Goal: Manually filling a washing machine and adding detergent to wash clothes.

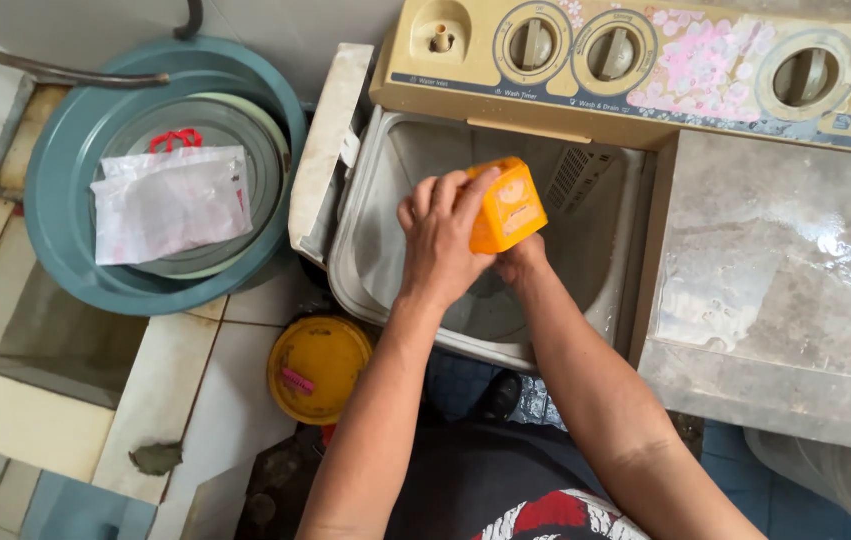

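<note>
both hands share the grip on the orange packet [508, 206]: the left hand [443, 240] wraps over its upper left corner with fingers curled tight, while the right hand [518, 258] holds it from beneath, mostly hidden behind it. held tilted, its long axis leaning up and left, the packet hangs directly above the open wash tub [386, 270]. left of the tub sits a teal basin [66, 260] with a white bag [171, 203] inside.
</note>
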